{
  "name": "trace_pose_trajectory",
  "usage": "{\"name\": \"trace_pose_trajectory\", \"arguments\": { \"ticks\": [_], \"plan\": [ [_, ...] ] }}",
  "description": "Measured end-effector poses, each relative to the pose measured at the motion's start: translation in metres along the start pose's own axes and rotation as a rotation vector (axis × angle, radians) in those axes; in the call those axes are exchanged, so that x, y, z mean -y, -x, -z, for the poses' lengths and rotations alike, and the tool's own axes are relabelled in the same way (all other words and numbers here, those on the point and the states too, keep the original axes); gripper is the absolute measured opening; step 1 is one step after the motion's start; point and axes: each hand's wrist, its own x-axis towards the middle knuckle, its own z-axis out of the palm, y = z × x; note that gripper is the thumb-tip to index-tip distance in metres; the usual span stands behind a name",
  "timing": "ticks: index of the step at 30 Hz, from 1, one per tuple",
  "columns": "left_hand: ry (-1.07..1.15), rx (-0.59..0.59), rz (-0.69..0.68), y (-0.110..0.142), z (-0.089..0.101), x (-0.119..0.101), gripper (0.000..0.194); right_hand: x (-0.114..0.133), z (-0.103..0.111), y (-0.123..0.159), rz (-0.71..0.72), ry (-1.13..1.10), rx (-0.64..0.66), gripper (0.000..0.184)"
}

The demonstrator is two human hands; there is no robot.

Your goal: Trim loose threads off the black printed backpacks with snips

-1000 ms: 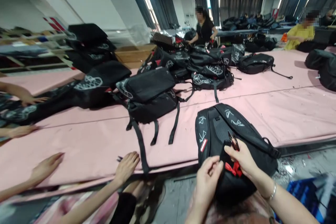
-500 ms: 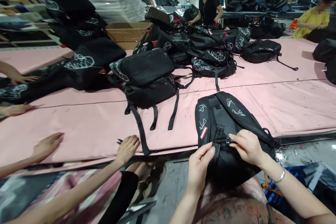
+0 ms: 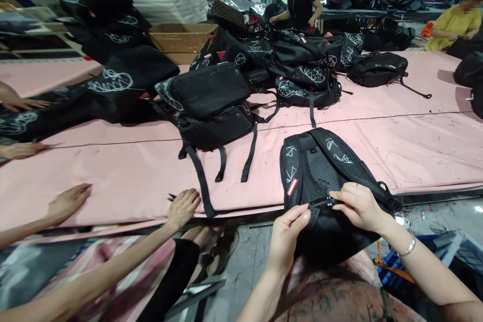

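At edge of pink cloth (image 3: pixel 241 196), mesh-backed black backpack (image 3: pixel 334 239); left fingers (image 3: pixel 301 217) pinch fabric (image 3: pixel 313 213), right fingers (image 3: pixel 346 196) grasp slim snips (image 3: pixel 321 202).

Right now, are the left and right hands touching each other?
Apart. The head view shows the left hand and right hand with the black bag visible in the gap between their fingertips.

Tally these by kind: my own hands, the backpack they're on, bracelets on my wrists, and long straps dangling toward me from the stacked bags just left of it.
Your hands: 2 (left hand, right hand)
Backpack: 1
Bracelet: 1
Long dangling straps: 3
Total: 7
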Motion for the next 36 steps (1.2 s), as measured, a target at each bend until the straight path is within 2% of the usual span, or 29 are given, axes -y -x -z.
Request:
{"name": "trace_pose_trajectory", "arguments": {
  "ticks": [6,14,18,19,22,23,25,27,29,31,33,35,36],
  "plan": [
    [-0.044,-0.02,-0.045,0.0,0.001,0.004,0.021,0.003,0.001,0.0,0.002,0.03,0.003,0.026],
    [-0.073,-0.016,-0.036,-0.002,0.001,0.007,0.021,0.004,-0.001,0.001,0.006,0.023,-0.002,0.023],
    [-0.017,-0.08,-0.023,-0.002,0.008,0.007,0.027,0.012,0.0,0.006,-0.088,-0.179,-0.074,0.02],
    [0.005,-0.038,-0.005,-0.002,0.011,0.007,0.029,0.013,0.003,0.01,-0.146,-0.266,-0.096,0.019],
    [-0.026,0.208,0.001,-0.003,0.017,0.004,0.044,0.003,0.015,0.029,-0.416,-0.46,-0.141,0.02],
    [-0.107,0.266,-0.025,-0.005,0.017,0.006,0.046,-0.006,0.021,0.039,-0.514,-0.474,-0.177,0.021],
    [-0.365,0.315,-0.115,-0.008,0.014,0.015,0.039,-0.028,0.035,0.062,-0.683,-0.423,-0.287,0.022],
    [-0.652,0.397,-0.214,-0.013,0.007,0.035,0.028,-0.053,0.047,0.087,-0.806,-0.313,-0.375,0.023],
    [-0.895,0.55,-0.351,-0.016,-0.001,0.063,0.037,-0.074,0.055,0.111,-0.892,-0.244,-0.387,0.026],
    [-1.12,0.673,-0.515,-0.019,-0.006,0.09,0.061,-0.085,0.057,0.129,-0.946,-0.311,-0.28,0.031],
    [-1.318,0.723,-0.631,-0.021,-0.009,0.108,0.078,-0.088,0.054,0.141,-0.99,-0.449,-0.106,0.036],
    [-1.461,0.748,-0.67,-0.022,-0.009,0.112,0.082,-0.085,0.046,0.145,-1.035,-0.543,-0.007,0.037],
    [-1.507,0.764,-0.673,-0.022,-0.008,0.108,0.082,-0.081,0.041,0.145,-1.053,-0.577,-0.012,0.036]
  ]
}}
